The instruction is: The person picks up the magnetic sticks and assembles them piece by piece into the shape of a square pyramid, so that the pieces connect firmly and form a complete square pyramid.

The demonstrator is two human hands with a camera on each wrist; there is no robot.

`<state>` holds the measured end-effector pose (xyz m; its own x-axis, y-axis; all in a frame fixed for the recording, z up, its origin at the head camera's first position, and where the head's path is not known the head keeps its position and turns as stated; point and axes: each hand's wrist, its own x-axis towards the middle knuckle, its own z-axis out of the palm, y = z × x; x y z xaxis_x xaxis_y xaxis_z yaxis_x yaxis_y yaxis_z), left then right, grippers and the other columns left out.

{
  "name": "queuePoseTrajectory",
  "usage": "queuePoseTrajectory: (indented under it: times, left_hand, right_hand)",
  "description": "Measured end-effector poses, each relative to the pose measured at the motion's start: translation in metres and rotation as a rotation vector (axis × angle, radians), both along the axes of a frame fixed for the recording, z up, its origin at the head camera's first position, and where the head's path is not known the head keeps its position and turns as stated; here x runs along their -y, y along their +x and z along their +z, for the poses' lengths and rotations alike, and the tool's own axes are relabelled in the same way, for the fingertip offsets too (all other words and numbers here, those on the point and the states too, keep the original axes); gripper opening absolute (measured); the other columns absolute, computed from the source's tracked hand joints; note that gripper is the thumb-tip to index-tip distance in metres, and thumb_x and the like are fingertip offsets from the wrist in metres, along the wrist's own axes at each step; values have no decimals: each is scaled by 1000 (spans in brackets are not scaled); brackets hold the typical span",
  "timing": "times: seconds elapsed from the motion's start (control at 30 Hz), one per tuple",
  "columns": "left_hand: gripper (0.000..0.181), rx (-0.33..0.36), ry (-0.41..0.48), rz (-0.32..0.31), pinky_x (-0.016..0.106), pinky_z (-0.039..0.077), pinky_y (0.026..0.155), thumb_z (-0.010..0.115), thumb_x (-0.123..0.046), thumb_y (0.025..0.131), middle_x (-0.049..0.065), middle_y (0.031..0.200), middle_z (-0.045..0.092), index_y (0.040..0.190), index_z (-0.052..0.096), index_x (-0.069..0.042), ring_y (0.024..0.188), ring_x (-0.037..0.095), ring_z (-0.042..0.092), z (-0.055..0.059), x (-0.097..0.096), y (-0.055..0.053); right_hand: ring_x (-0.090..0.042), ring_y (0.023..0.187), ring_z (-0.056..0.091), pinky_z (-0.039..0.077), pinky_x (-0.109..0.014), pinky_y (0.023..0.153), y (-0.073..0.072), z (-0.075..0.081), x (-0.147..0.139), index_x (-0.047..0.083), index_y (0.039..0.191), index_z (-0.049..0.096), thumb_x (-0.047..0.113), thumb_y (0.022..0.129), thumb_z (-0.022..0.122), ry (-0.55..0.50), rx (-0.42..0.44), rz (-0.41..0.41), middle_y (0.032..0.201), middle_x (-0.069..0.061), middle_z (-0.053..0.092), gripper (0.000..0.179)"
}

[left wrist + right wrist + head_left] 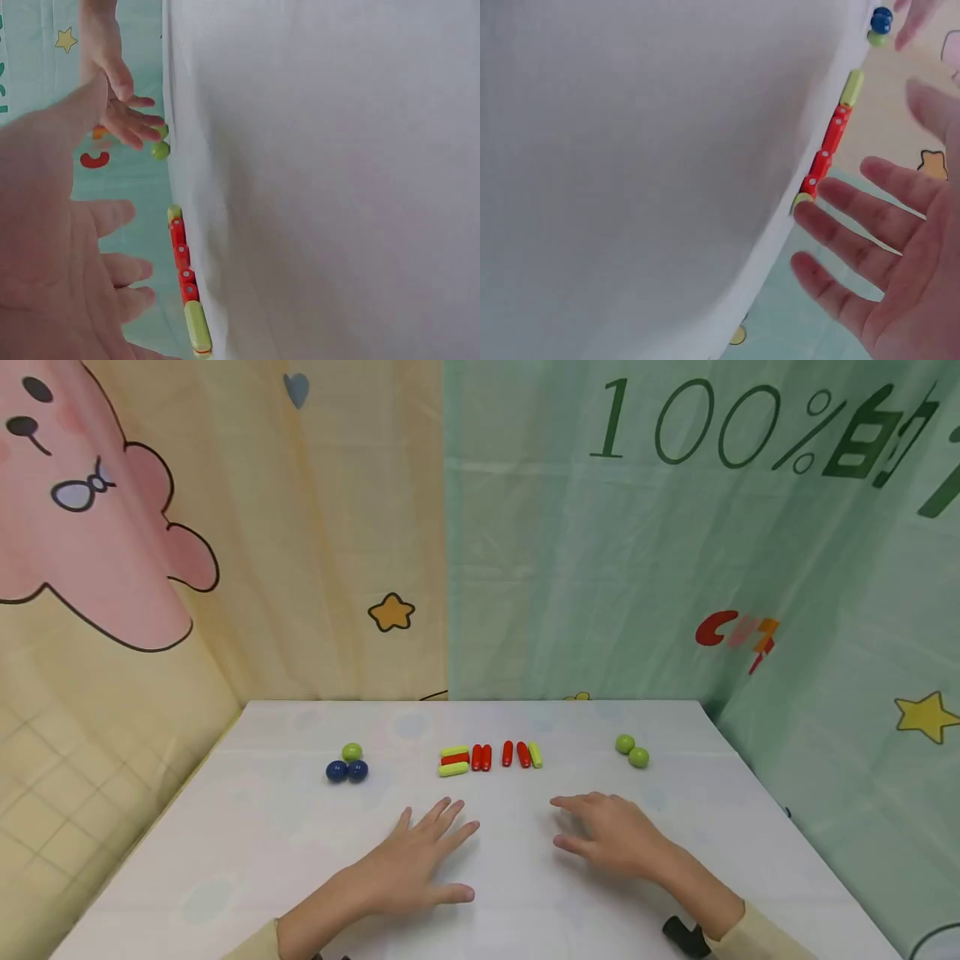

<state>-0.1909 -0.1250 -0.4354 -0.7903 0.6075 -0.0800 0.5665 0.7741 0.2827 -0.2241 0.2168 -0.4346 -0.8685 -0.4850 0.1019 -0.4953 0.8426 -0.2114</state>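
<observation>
My left hand (416, 868) hovers over the white table with its fingers spread, holding nothing. Opposite it, my right hand (618, 835) also hangs above the cloth, fingers extended and nothing in its grasp. Beyond both hands lies a row of small rounded sticks: a yellow-green stick (453, 769) and a red stick (455, 760) lie crosswise, while several others, such as another red stick (507, 753), point away from me. Farther left, two blue balls (337, 771) touch a green ball (352, 752). Two more green balls (639, 757) sit together on the right.
A white cloth covers the table (225, 843). Behind it hangs a curtain (570, 568), cream on the left and green on the right, which also runs down both sides. A black strap piece (686, 937) shows at my right wrist.
</observation>
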Motion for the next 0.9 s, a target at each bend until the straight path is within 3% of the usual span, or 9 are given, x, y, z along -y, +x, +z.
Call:
queuePoseTrajectory:
  times: [0.1, 0.23, 0.47, 0.57, 0.73, 0.9]
  left_hand:
    - [80, 10, 33, 44, 62, 29, 115, 55, -70, 91, 5, 163, 33, 155, 40, -26, 151, 30, 29, 1, -9, -10]
    - [67, 19, 77, 88, 52, 43, 109, 63, -59, 91, 5, 149, 52, 145, 54, -19, 139, 26, 47, 1, -22, -20]
    - [54, 91, 205, 163, 45, 51, 100, 69, -46, 91, 3, 125, 66, 133, 64, -13, 117, 20, 60, 3, -45, -35]
    - [49, 132, 288, 194, 37, 54, 89, 70, -41, 91, 0, 110, 68, 130, 65, -11, 100, 15, 61, 1, -54, -46]
    - [43, 178, 398, 237, 29, 50, 69, 70, -34, 92, -5, 89, 62, 127, 66, -10, 80, 14, 57, -4, -69, -62]
    - [43, 230, 488, 289, 28, 49, 65, 70, -35, 92, -4, 86, 62, 128, 65, -11, 75, 16, 57, -7, -83, -74]
  right_hand:
    - [-6, 92, 65, 54, -30, 77, -7, 1, -6, 22, 127, 69, 46, 94, 67, -105, 31, -30, 108, 10, 72, 41]
    - [-1, 75, 56, 47, -22, 64, -17, 0, -15, 17, 118, 73, 34, 96, 68, -235, 83, -79, 90, 14, 67, 29]
    - [-16, 69, 60, 48, -26, 60, -29, -1, -28, 9, 115, 72, 26, 97, 67, -458, 201, -172, 92, -1, 70, 25]
    - [-23, 68, 63, 49, -28, 61, -33, 2, -35, 6, 117, 71, 24, 98, 65, -544, 243, -215, 94, -8, 71, 26]
    - [-21, 70, 63, 48, -29, 61, -40, 5, -46, 5, 121, 68, 27, 100, 62, -630, 281, -302, 98, -13, 70, 30]
    - [-19, 72, 61, 49, -28, 60, -48, 7, -54, 2, 125, 65, 30, 101, 61, -723, 305, -382, 98, -14, 67, 37]
